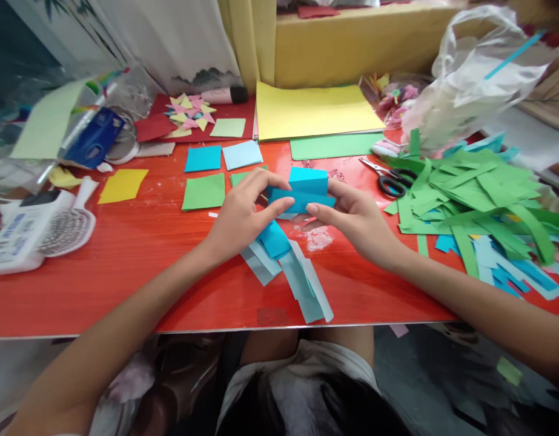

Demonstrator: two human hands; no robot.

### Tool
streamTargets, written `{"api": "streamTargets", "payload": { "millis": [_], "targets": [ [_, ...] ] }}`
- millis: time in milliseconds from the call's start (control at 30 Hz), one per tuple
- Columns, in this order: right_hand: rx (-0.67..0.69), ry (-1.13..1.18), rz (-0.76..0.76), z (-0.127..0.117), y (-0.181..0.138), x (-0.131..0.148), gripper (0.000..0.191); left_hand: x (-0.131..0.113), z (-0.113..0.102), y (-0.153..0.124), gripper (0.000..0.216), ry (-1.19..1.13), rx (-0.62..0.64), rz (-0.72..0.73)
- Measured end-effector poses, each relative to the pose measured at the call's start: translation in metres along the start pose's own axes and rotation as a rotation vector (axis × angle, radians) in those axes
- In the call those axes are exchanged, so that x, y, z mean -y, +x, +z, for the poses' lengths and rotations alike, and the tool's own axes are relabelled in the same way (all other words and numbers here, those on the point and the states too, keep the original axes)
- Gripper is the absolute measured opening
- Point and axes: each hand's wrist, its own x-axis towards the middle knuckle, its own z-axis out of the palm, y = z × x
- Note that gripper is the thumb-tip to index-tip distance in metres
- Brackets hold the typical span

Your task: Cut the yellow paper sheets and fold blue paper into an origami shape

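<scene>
Between my two hands is a piece of blue paper (pixel 301 200), its lower part folded up in front and its upper part standing behind. My left hand (pixel 249 206) pinches the left end between thumb and fingers. The right end is gripped by my right hand (pixel 352 215), thumb in front and fingers behind. Below them on the table lie a blue paper piece (pixel 274 240) and several pale blue paper strips (pixel 301 284). Just beyond my left hand sit a green paper square (pixel 203 191), a blue square (pixel 203 158) and a light blue square (pixel 241 155).
Black-handled scissors (pixel 392 180) lie right of my hands, beside a heap of green paper strips (pixel 474 188). Yellow sheets (pixel 315 112) are stacked at the back. A hairbrush (pixel 70 227) and white bottle (pixel 25 236) are at left. A plastic bag (pixel 470 91) stands back right.
</scene>
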Motion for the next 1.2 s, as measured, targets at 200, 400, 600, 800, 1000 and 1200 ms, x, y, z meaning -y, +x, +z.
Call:
{"api": "streamTargets", "payload": {
  "millis": [200, 400, 600, 800, 1000, 1200],
  "targets": [
    [-0.075, -0.06, 0.002, -0.0004, 0.0001, -0.0007, 0.025, -0.0029, 0.0014, -0.0021, 0.037, -0.085, 0.089, -0.017],
    [-0.031, -0.03, -0.016, 0.0001, 0.0002, -0.0006, 0.028, -0.0032, 0.0003, -0.0015, 0.029, -0.087, 0.109, -0.023],
    [-0.047, -0.053, 0.006, -0.0006, -0.0007, -0.0011, 0.029, -0.0029, -0.0004, -0.0016, 0.029, -0.083, 0.105, -0.021],
    [-0.075, -0.047, 0.007, -0.0005, 0.0002, -0.0013, 0.023, -0.0057, -0.0006, -0.0013, 0.032, -0.065, 0.118, -0.006],
    [-0.068, -0.05, 0.002, 0.0003, -0.0006, -0.0007, 0.016, -0.0047, 0.001, -0.0019, 0.032, -0.111, 0.131, -0.004],
    [-0.065, -0.063, 0.014, 0.0003, -0.0009, -0.0011, 0.021, -0.0057, 0.0021, -0.0021, 0.03, -0.108, 0.134, -0.007]
  ]
}}
